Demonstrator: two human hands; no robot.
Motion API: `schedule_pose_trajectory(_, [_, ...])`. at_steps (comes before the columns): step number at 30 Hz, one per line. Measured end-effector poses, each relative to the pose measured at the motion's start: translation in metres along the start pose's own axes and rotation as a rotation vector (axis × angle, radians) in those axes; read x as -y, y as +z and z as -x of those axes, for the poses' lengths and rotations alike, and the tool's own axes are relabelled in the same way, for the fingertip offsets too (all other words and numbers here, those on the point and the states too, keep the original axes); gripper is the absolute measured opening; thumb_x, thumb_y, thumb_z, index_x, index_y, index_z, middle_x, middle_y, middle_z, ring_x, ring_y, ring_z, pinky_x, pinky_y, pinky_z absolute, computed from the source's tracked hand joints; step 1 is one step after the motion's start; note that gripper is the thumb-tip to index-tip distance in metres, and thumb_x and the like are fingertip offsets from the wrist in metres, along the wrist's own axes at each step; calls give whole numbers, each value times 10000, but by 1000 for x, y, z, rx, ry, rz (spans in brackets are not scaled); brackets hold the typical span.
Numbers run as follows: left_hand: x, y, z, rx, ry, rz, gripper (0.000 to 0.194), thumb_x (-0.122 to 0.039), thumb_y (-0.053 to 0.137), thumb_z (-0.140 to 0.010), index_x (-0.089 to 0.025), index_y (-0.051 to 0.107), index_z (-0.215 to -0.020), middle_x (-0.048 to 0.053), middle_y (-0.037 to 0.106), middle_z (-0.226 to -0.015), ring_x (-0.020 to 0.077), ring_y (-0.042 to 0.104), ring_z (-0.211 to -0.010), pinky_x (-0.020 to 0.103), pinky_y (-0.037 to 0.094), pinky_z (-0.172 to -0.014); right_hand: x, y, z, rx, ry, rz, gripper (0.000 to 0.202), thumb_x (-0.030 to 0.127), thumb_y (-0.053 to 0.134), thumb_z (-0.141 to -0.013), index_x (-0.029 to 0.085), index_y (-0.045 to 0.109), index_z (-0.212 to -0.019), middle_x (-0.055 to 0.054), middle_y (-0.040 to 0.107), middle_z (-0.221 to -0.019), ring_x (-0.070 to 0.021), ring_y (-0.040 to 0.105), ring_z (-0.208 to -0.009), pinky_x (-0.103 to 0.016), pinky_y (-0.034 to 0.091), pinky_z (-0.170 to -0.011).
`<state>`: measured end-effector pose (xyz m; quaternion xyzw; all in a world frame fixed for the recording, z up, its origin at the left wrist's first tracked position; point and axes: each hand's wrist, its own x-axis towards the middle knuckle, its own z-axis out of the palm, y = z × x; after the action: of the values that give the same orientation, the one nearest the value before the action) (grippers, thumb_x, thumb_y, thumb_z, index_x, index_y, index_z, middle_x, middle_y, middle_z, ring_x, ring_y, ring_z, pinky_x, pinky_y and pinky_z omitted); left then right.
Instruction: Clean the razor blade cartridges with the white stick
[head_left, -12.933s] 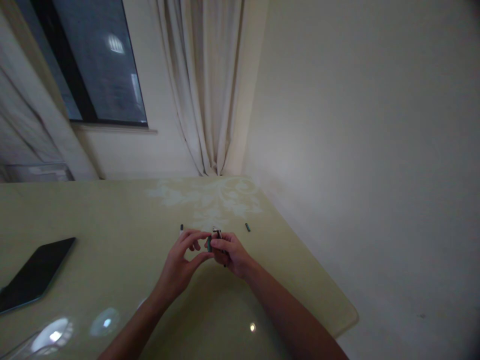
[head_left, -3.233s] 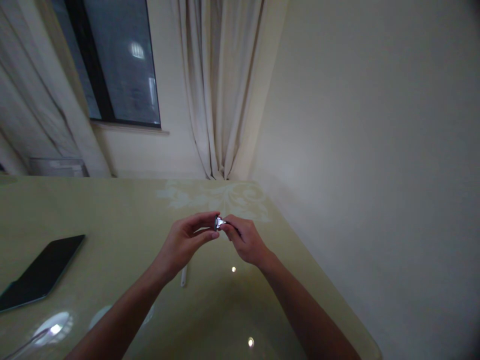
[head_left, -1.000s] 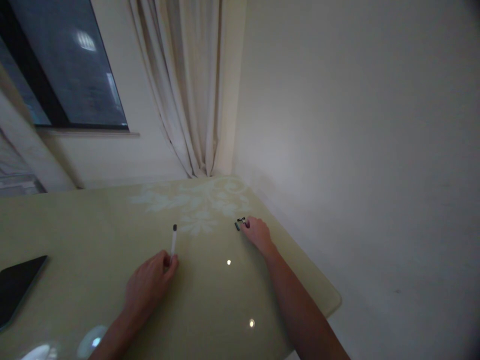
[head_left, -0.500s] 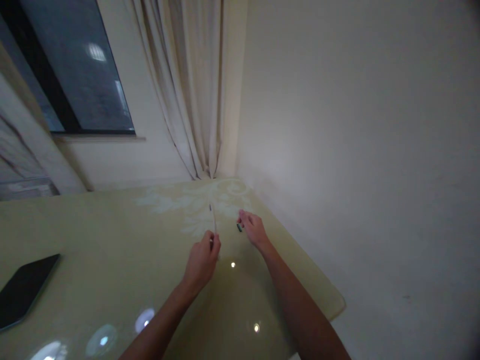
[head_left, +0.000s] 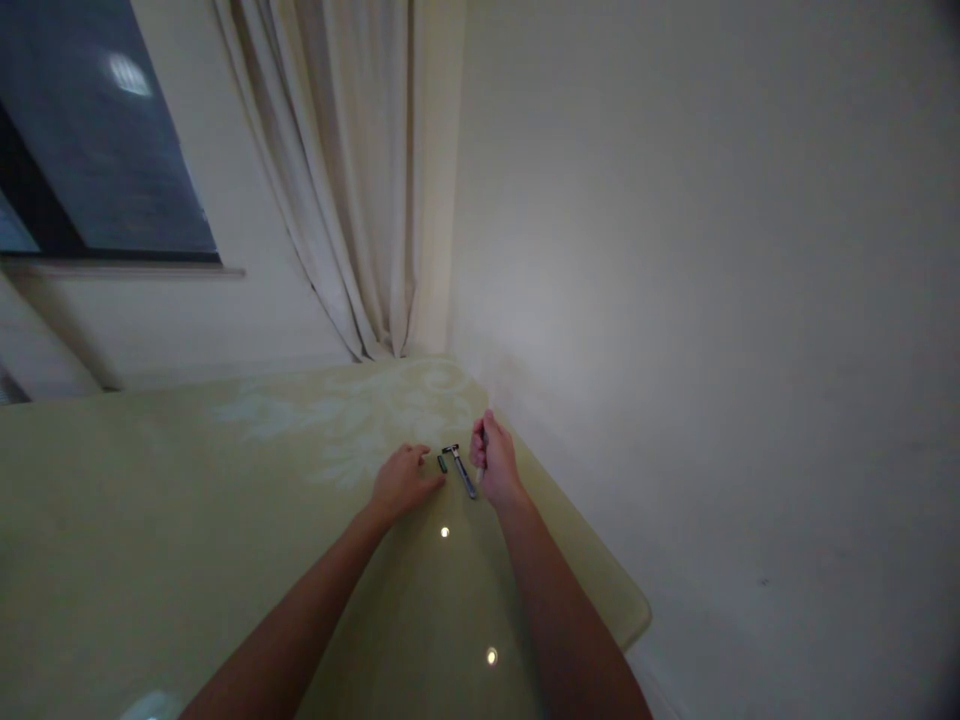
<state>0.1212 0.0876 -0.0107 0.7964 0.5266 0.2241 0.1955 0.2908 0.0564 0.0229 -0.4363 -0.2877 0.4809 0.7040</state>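
Observation:
On the table lies a razor (head_left: 464, 474) with a dark head and a bluish handle, its head pointing away from me. Just left of it is a small dark green piece (head_left: 442, 464), too small to identify. My left hand (head_left: 401, 482) rests by this piece with thumb and fingers apart, holding nothing. To the right of the razor, my right hand (head_left: 496, 462) is closed in a fist around a thin pale stick (head_left: 480, 477). Most of the stick is hidden by the fingers, and its kind does not show.
The glossy yellow-green table (head_left: 225, 540) has a pale leaf pattern and reflects lights. A plain wall (head_left: 675, 300) runs close along its right side. Behind stand a beige curtain (head_left: 360, 180) and a dark window (head_left: 112, 150).
My left hand held a thin pale stick with a dark tip; now it is open beside the green piece. My right hand has closed around a stick. The razor now shows, and the view has shifted right.

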Motion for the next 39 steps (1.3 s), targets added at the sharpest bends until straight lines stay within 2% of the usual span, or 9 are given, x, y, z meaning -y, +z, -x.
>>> schedule_pose_trajectory(4, [-5,8,-7,11,1,-42,380,-386,765,-848,-204,782,-1181,114,747,-1114,296,731,-1028,368,519,-867,3,3,5,19,29,-64,520,660,742,-854,209,524,-714,116,387,-487,-42,240,-364,-193,146,-359])
schedule_pose_trajectory(8, [-6,2,8,-30,41,-56,255,-339,721,-864,-182,767,-1060,114,735,-1095,286,722,-1016,372,523,-886,0,6,8,-7,39,-11,510,644,725,-865,203,538,-690,109,391,-471,-44,227,-368,-200,131,-364])
schedule_pose_trajectory(11, [14,-19,42,-96,116,-42,242,-344,702,-866,-210,723,-1067,82,717,-1061,262,704,-991,370,529,-910,-5,16,18,34,71,68,477,604,747,-849,193,564,-689,105,397,-484,-44,219,-384,-211,122,-379])
schedule_pose_trajectory(14, [44,-48,90,-317,253,6,298,-447,704,-881,-233,688,-1088,38,693,-968,227,665,-820,350,550,-782,-16,34,38,204,152,159,416,537,787,-827,174,616,-716,91,429,-543,-41,233,-415,-221,117,-405])
schedule_pose_trajectory(17, [66,-73,135,-462,223,1,391,-543,699,-912,-244,669,-1161,10,656,-913,176,568,-658,295,508,-622,-29,53,66,408,212,287,345,487,785,-848,157,696,-801,70,484,-600,-45,262,-436,-234,140,-430])
schedule_pose_trajectory(20, [71,-87,158,-526,238,3,372,-523,684,-946,-240,667,-1188,-8,632,-858,157,544,-628,270,492,-594,-40,65,90,538,219,409,322,467,787,-855,147,755,-850,50,523,-627,-57,307,-478,-237,176,-461])
schedule_pose_trajectory(26, [67,-84,149,-483,304,34,328,-412,704,-954,-238,685,-1231,5,678,-890,147,549,-648,265,510,-635,-50,69,105,570,264,430,367,514,810,-821,157,743,-768,76,405,-509,-84,300,-502,-243,196,-499])
schedule_pose_trajectory(33, [64,-79,137,-436,308,147,358,-360,716,-934,-258,688,-1276,14,691,-952,152,577,-687,279,543,-672,-53,70,101,510,219,400,314,472,812,-803,166,749,-774,76,417,-498,-83,291,-470,-256,178,-484])
schedule_pose_trajectory(39, [63,-82,123,-371,288,277,295,-381,702,-955,-254,729,-1220,20,680,-927,145,581,-669,261,534,-626,-52,72,97,455,287,292,278,414,821,-740,173,686,-778,110,404,-495,-60,245,-425,-250,129,-433])
